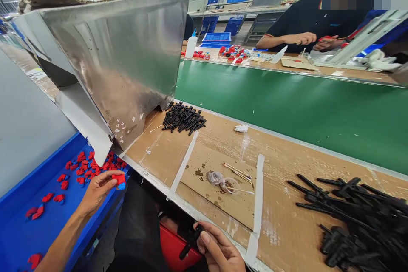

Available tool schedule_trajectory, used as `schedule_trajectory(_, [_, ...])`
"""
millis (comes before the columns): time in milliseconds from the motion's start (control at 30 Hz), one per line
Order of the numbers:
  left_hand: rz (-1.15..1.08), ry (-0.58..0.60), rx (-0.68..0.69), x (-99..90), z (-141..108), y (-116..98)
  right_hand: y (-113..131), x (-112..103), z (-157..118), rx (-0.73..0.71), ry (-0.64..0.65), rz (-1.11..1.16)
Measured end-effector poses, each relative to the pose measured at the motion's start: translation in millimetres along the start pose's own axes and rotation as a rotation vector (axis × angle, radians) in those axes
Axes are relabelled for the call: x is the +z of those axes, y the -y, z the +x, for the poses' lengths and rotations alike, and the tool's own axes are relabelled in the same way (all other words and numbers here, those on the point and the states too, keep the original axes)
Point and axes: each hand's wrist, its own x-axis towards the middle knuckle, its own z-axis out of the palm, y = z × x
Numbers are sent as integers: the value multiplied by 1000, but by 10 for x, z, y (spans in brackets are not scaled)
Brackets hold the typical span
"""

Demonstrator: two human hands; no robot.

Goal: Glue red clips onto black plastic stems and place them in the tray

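My left hand (100, 193) pinches a small red and blue plastic part (120, 181) above the near edge of a blue bin (19, 182). Many similar red and blue parts (84, 165) lie loose inside that bin. Lower down, my right hand (218, 246) grips a small black plastic part (191, 242) in front of the table edge, with fingers and thumb closed around its end. A cardboard sheet (204, 161) taped to the table holds a small round clear dish (231, 185) and several cotton swabs (237, 171).
A pile of black parts (183, 117) sits beside a tall metal hopper (127, 51); longer black pieces (357, 216) are heaped at right. Beyond runs a green conveyor belt (287, 97). Across it, a co-worker (296, 38) handles a red part near a white bottle (191, 45).
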Motion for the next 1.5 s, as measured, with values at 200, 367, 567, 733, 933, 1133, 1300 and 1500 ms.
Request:
schedule_trajectory(200, [-607,327,-137,1116,-73,-277,83,29,-47,-108,-7,-79])
schedule_trajectory(367, [-819,432,-188,1755,-60,-308,179,8,-144,-204,-19,-114])
schedule_trajectory(567, [-426,576,9,2001,-21,-292,323,40,-209,-346,-47,-206])
schedule_trajectory(733, [-126,667,143,1980,7,-338,418,93,-217,-445,-66,-299])
schedule_trajectory(933, [-33,632,179,2037,-77,-376,358,68,-178,-510,-70,-445])
schedule_trajectory(1133, [2,578,194,2129,-145,-393,294,98,-174,-462,-46,-485])
schedule_trajectory(1300, [52,549,240,2172,-177,-415,294,130,-187,-426,-85,-401])
schedule_trajectory(1500, [-3,596,221,2204,-173,-412,295,135,-169,-382,-60,-326])
